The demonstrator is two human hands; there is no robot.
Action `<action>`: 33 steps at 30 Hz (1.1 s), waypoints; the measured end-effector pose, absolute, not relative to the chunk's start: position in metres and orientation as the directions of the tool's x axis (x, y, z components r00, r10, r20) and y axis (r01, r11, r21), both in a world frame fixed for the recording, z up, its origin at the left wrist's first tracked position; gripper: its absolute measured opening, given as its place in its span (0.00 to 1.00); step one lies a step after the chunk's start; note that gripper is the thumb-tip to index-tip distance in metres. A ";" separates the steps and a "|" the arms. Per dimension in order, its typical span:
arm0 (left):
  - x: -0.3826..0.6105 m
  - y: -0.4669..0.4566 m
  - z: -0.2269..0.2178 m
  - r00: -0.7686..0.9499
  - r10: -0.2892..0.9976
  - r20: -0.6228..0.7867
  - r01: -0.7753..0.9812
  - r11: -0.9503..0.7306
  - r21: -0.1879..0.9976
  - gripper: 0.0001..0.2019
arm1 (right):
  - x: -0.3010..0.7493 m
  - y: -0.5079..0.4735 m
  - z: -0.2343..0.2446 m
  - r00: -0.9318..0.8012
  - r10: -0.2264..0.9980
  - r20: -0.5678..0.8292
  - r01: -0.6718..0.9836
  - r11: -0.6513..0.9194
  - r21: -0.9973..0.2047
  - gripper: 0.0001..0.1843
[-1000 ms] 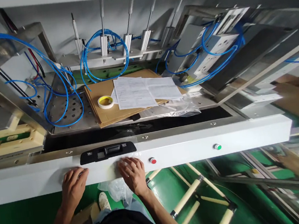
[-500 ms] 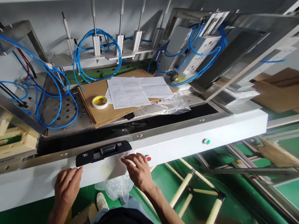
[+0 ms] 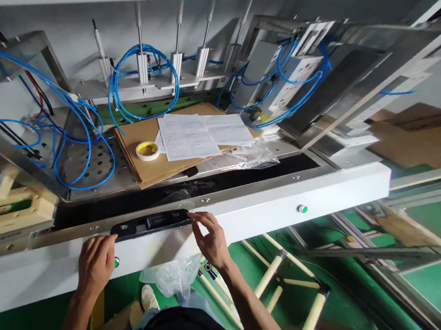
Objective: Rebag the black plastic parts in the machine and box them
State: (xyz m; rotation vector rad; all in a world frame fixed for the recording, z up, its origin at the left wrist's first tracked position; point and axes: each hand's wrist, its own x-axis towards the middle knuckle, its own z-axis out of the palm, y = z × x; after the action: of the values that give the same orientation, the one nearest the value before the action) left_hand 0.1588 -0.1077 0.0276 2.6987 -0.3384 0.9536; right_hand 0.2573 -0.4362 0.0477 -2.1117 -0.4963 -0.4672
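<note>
My left hand lies flat on the long white machine panel, fingertips at the left end of the black handle. A small green button shows beside its thumb. My right hand is at the handle's right end, thumb and forefinger pinched together on what looks like the edge of a clear film covering the panel between my hands. The film looks greyish and slightly lifted there.
Another green button sits further right on the panel. Behind it, cardboard carries a yellow tape roll and papers, among blue hoses. A crumpled plastic bag and a ladder are below.
My right hand moved up from the panel face to the handle's right end and pinched; it now covers the red button. My left hand shifted slightly up, uncovering a green button.
</note>
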 end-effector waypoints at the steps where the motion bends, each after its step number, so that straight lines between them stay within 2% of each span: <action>1: 0.160 -0.108 0.027 0.766 -0.115 0.633 -0.292 -0.939 0.183 0.09 | 0.259 -0.435 0.048 0.867 0.146 0.476 0.481 -0.491 -0.726 0.15; 5: 0.167 -0.112 0.025 0.784 -0.007 0.620 -0.230 -0.932 0.280 0.08 | 0.265 -0.430 0.045 0.913 0.078 0.401 0.396 -0.411 -0.821 0.14; 9: 0.174 -0.120 0.023 0.791 0.178 0.586 -0.149 -0.872 0.466 0.07 | 0.270 -0.425 0.037 0.934 0.012 0.357 0.327 -0.433 -0.840 0.19; 13: 0.179 -0.123 0.021 0.798 0.285 0.531 -0.082 -0.822 0.564 0.08 | 0.275 -0.423 0.031 0.932 -0.007 0.362 0.316 -0.473 -0.823 0.19; 16: 0.182 -0.119 0.020 0.805 0.316 0.503 -0.072 -0.789 0.610 0.10 | 0.274 -0.421 0.032 0.923 -0.041 0.383 0.313 -0.499 -0.808 0.17; 19: 0.184 -0.114 0.020 0.829 0.303 0.469 -0.088 -0.759 0.645 0.10 | 0.264 -0.411 0.042 0.858 -0.082 0.507 0.351 -0.626 -0.696 0.16; 20: 0.184 -0.113 0.020 0.834 0.301 0.463 -0.093 -0.750 0.655 0.10 | 0.259 -0.405 0.046 0.827 -0.031 0.561 0.396 -0.676 -0.622 0.16; 22: 0.185 -0.111 0.021 0.840 0.302 0.452 -0.096 -0.736 0.670 0.10 | 0.251 -0.390 0.052 0.759 0.205 0.619 0.548 -0.715 -0.435 0.19; 24: 0.184 -0.109 0.022 0.854 0.300 0.426 -0.084 -0.727 0.681 0.10 | 0.247 -0.373 0.055 0.675 0.471 0.568 0.696 -0.662 -0.278 0.23; 26: 0.183 -0.107 0.023 0.871 0.295 0.393 -0.068 -0.721 0.690 0.11 | 0.250 -0.359 0.052 0.619 0.624 0.477 0.763 -0.622 -0.177 0.32; 29: 0.182 -0.101 0.024 0.892 0.276 0.358 -0.053 -0.721 0.690 0.12 | 0.261 -0.348 0.045 0.625 0.680 0.383 0.765 -0.632 -0.125 0.42; 33: 0.180 -0.096 0.029 0.913 0.174 0.369 -0.106 -0.773 0.626 0.13 | 0.267 -0.347 0.043 0.643 0.684 0.344 0.752 -0.648 -0.118 0.39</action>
State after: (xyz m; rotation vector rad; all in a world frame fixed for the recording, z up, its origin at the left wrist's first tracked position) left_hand 0.1800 -0.0956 0.0287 2.3941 0.0486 0.5417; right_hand 0.2667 -0.3468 0.0434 -2.6137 -1.1649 -0.3937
